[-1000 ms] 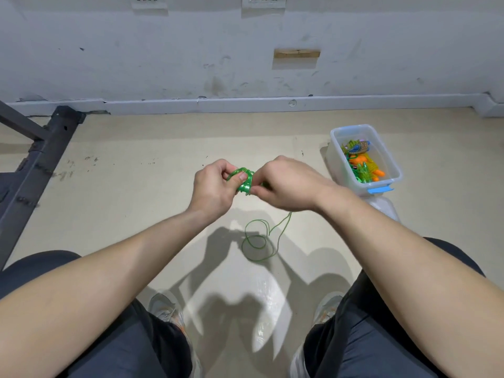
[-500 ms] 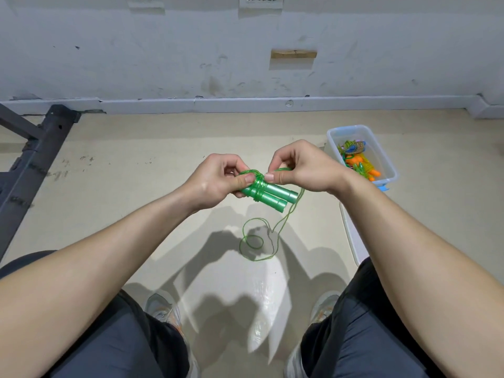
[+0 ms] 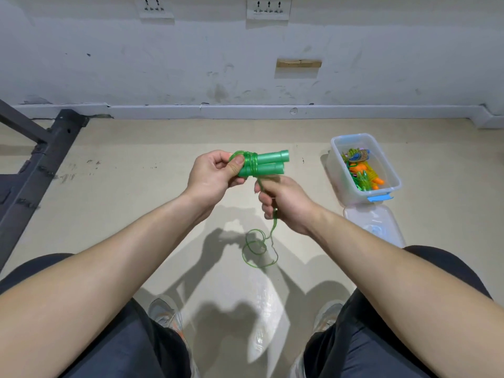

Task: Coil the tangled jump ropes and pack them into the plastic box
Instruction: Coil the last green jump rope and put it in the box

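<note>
While our left hand (image 3: 214,177) clamps the handles (image 3: 268,160) and right hand (image 3: 287,204) pinches the cord (image 3: 274,224), we need tension so wraps stack tight.

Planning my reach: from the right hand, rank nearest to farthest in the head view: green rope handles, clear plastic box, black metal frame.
1. Green plastic jump-rope handles, just above the right hand.
2. Clear plastic box, on the floor to its right.
3. Black metal frame, far left.
</note>
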`<state>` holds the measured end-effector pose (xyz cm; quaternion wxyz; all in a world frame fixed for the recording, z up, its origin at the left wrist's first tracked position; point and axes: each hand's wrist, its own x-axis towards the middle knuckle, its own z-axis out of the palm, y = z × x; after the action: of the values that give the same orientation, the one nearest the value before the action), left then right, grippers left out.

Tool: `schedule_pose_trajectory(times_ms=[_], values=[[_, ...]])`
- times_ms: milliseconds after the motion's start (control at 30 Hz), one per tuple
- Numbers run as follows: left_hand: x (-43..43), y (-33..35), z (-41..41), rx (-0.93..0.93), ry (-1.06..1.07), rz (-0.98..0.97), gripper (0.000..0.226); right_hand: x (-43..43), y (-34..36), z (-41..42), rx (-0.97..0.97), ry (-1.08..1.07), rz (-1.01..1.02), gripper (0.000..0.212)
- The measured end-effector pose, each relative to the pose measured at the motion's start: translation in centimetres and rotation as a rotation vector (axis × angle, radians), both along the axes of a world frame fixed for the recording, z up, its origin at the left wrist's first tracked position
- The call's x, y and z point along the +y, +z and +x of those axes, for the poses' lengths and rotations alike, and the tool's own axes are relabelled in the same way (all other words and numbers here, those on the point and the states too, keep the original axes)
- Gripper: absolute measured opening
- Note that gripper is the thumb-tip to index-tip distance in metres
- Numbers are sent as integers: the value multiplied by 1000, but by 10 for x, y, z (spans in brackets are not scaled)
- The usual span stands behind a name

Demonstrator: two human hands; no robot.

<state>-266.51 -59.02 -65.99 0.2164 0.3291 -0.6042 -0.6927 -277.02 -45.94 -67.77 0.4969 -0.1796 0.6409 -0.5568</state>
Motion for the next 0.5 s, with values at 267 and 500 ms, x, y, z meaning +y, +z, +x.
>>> schedule_pose_trajectory(times_ms=[267,500], values=[[-4,-14,-2,-352,66,-621,12,-1,17,18,1287,207,303,19],[-10,-8,3,-339,-219,-605,16,8,29,-31,1187,348,56,9]])
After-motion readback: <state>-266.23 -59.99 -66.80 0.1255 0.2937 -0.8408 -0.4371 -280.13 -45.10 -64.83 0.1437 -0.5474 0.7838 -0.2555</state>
